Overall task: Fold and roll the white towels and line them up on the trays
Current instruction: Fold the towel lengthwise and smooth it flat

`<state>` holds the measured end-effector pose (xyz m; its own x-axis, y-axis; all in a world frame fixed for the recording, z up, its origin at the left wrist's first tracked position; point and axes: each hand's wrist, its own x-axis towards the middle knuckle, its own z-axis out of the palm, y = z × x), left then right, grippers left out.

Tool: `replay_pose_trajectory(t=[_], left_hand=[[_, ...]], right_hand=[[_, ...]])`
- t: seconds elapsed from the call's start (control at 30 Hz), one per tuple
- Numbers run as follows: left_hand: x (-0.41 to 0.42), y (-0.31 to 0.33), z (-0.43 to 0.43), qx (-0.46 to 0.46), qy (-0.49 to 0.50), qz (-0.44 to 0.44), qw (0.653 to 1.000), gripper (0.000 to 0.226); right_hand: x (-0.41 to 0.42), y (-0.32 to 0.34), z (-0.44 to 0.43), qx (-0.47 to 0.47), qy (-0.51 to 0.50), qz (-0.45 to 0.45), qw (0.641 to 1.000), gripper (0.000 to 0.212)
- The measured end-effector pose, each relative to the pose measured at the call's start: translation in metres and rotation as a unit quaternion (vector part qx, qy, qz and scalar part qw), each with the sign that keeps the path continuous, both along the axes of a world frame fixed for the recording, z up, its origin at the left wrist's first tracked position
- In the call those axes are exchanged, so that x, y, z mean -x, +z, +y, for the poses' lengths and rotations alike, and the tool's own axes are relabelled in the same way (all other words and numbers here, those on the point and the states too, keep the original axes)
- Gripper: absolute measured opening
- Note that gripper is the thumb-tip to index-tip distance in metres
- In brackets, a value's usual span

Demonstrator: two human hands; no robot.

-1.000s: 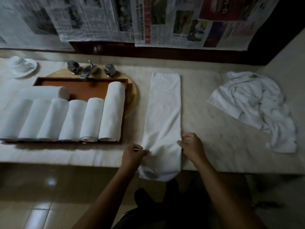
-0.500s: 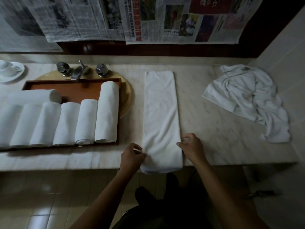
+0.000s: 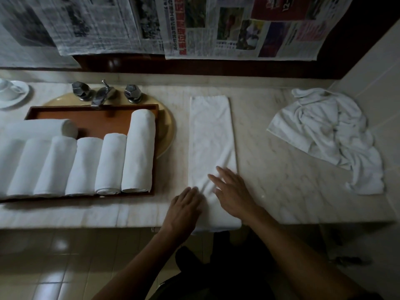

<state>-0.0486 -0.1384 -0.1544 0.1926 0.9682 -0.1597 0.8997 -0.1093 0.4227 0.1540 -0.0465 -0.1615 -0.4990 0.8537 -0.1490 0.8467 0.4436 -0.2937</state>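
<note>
Folded towel lies as a long narrow strip on the pale marble counter, running straight away from the person. Its near end hangs a little over the counter's front edge. Both hands rest flat on that near end. The left hand has its fingers straight and together at the strip's left edge, and the right hand has its fingers spread across the cloth. Neither hand grips anything. The cloth creases slightly between the hands; farther off it is smooth, with even edges and a square far end.

Just left of the strip is a brown rectangular tray holding rolled towels. Six white rolls lie side by side, touching, with their ends towards the person. The rightmost is longer than the rest and the leftmost is cut off by the frame. A seventh roll lies crosswise behind them, and the tray's floor is bare beyond it. The tray sits over a round yellowish basin, with metal taps at its back rim.

Well to the right is a crumpled towel heap, unfolded. At far left a cup stands on a saucer. Newspaper sheets cover the wall behind.
</note>
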Motion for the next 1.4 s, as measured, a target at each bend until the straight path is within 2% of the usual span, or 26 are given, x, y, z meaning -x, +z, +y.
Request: replay_pose_trajectory(t=[0.03,0.1,0.2,0.3,0.43,0.53,0.8,0.9,0.97,1.07,1.13,1.2,1.4], left_hand=[[0.000,0.002,0.001,-0.002,-0.013,0.006,1.000,0.047],[0.000,0.004,0.004,-0.017,-0.024,0.007,1.000,0.044],[-0.005,0.009,0.020,-0.020,-0.004,0.018,1.000,0.046],[-0.021,0.011,0.045,-0.009,0.037,0.000,0.999,0.041],[-0.045,0.003,0.085,0.008,0.059,0.004,0.998,0.060],[-0.057,-0.014,0.100,0.030,0.071,0.006,0.997,0.065],[-0.059,-0.035,0.101,0.001,0.083,0.020,0.996,0.066],[-0.058,-0.036,0.101,0.002,0.086,0.015,0.996,0.066],[-0.058,-0.036,0.102,0.003,0.088,0.012,0.996,0.066],[-0.058,-0.037,0.103,0.009,0.084,0.012,0.996,0.067],[-0.059,-0.037,0.104,0.010,0.082,0.014,0.996,0.066],[-0.061,-0.036,0.104,0.007,0.077,0.014,0.997,0.063],[-0.082,-0.038,0.103,-0.013,0.042,0.012,0.999,0.063]], right_hand=[[-0.002,-0.001,0.010,0.005,0.009,-0.036,0.999,0.053],[-0.007,-0.003,0.033,0.000,-0.037,-0.075,0.996,0.053],[-0.002,0.007,0.076,0.012,-0.104,-0.038,0.994,0.053],[0.021,0.017,0.113,0.006,-0.002,0.018,1.000,0.053],[0.056,0.013,0.166,0.041,0.106,-0.031,0.993,0.056],[0.075,-0.004,0.210,0.048,0.110,-0.070,0.990,0.061],[0.112,-0.023,0.329,0.005,0.036,-0.064,0.997,0.062],[0.118,-0.020,0.329,0.020,0.020,-0.061,0.998,0.061],[0.110,-0.014,0.307,0.014,0.013,-0.019,1.000,0.061],[0.080,-0.018,0.248,-0.008,0.060,0.050,0.997,0.059],[0.059,-0.030,0.222,-0.039,0.095,0.016,0.995,0.058],[0.054,-0.036,0.233,-0.068,0.115,-0.012,0.991,0.058],[0.077,-0.031,0.336,-0.092,0.122,-0.016,0.988,0.054]])
